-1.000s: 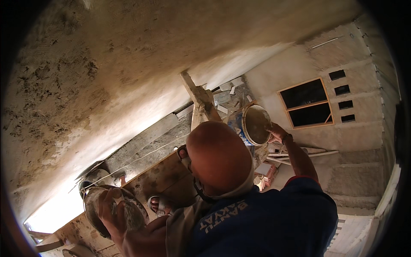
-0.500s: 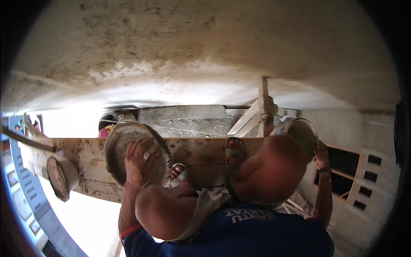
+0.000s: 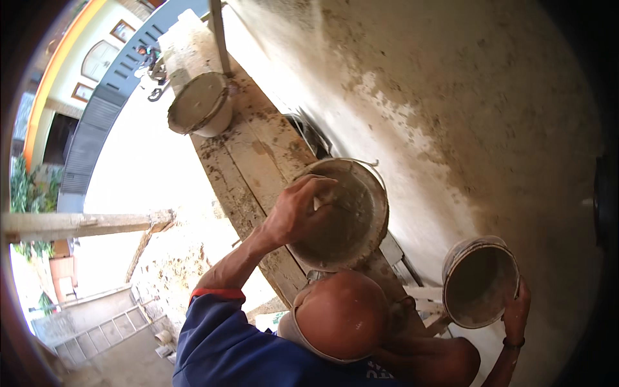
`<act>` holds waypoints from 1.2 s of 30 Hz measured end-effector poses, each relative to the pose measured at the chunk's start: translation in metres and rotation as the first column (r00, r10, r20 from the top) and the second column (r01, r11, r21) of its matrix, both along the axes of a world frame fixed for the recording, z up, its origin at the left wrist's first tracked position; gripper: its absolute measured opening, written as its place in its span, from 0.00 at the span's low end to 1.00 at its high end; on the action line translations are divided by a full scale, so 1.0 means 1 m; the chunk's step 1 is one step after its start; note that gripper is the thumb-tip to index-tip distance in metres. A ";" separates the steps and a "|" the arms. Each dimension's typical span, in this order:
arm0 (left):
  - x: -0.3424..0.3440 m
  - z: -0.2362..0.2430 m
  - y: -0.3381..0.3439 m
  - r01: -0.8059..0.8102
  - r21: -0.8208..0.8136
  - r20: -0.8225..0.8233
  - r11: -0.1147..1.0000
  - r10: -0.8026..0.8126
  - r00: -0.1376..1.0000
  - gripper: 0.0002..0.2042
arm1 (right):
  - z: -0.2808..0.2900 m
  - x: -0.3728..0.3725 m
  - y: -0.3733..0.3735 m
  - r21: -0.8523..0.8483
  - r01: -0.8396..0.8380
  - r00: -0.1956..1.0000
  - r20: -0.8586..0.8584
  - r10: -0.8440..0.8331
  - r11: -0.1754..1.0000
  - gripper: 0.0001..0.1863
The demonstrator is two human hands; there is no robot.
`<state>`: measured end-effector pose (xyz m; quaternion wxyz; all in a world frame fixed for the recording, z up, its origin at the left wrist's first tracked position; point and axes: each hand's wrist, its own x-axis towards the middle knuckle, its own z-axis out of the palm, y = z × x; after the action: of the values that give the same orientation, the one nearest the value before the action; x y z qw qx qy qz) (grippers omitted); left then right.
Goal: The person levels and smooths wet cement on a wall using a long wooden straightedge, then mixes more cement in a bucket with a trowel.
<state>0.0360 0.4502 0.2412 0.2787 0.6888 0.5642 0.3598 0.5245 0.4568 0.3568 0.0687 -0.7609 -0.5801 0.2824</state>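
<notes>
My left hand is closed, fingers curled, over a round bucket holding grey wet mortar. A small pale bit of something shows between its fingers; the hand hides the rest. This bucket stands on a wooden plank in front of my knees, its wire handle leaning toward the wall. Off to the right, my right hand grips the rim of a second bucket. That one is tipped so its mouth faces me, and its grey-coated inside shows no visible load.
A third bucket, filled with grey mortar, stands farther along the stained plank. The partly plastered wall runs along the right. Left are a timber beam and a ladder below. Someone is outside, far off.
My view has swung left along the plank, bringing the far bucket and the outside into sight. My left hand stays over the mortar bucket; my right still holds the other bucket, now away from my knee.
</notes>
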 end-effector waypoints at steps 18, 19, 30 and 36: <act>-0.026 -0.015 -0.012 -0.107 0.028 0.184 0.994 0.100 0.978 0.22 | 0.042 -0.186 0.101 0.159 -0.739 0.673 0.213 0.708 0.655 0.37; -0.026 -0.015 -0.013 -0.107 0.027 0.190 0.994 0.100 0.977 0.22 | 0.042 -0.190 0.104 0.155 -0.740 0.672 0.217 0.708 0.655 0.37; -0.031 -0.015 -0.014 -0.089 0.074 0.115 0.993 0.080 0.990 0.22 | 0.028 -0.225 0.115 0.001 -0.938 0.330 0.320 0.888 0.348 0.37; -0.030 -0.015 -0.017 -0.103 0.037 0.137 0.994 0.097 0.986 0.22 | 0.018 -0.229 0.115 0.009 -0.964 0.250 0.370 0.895 0.265 0.33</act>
<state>0.0062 0.4335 0.2264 0.2825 0.6397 0.5698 0.4316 0.2956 0.5718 0.3748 -0.1101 -0.2834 -0.9492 0.0815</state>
